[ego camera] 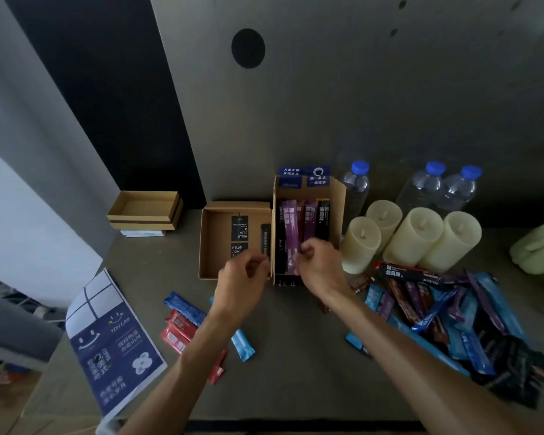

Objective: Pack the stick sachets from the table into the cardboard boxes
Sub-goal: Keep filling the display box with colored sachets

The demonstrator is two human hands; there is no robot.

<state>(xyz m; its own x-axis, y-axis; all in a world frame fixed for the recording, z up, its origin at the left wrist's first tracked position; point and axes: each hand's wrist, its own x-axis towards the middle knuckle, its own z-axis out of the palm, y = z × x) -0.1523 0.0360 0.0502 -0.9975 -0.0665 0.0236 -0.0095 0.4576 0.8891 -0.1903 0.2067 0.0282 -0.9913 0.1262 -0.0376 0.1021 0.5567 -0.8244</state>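
Two open cardboard boxes stand side by side at the table's middle. The left box (209,243) holds a couple of black sachets. The right box (338,196) holds several purple, red and black stick sachets standing lengthwise. My right hand (319,265) pinches the lower end of a purple sachet (291,233) inside the right box. My left hand (244,282) hovers at the shared wall of the boxes, fingers curled, with nothing visibly in it. A big heap of blue, purple, red and black sachets (452,315) lies to the right. A few blue and red sachets (183,321) lie left of my left forearm.
Several cream candles (415,237) and three water bottles (355,183) stand right of the boxes. A third, empty cardboard box (145,211) sits on a stack at the far left. A blue printed sheet (114,346) lies at the front left. A pale green object (537,249) is at the right edge.
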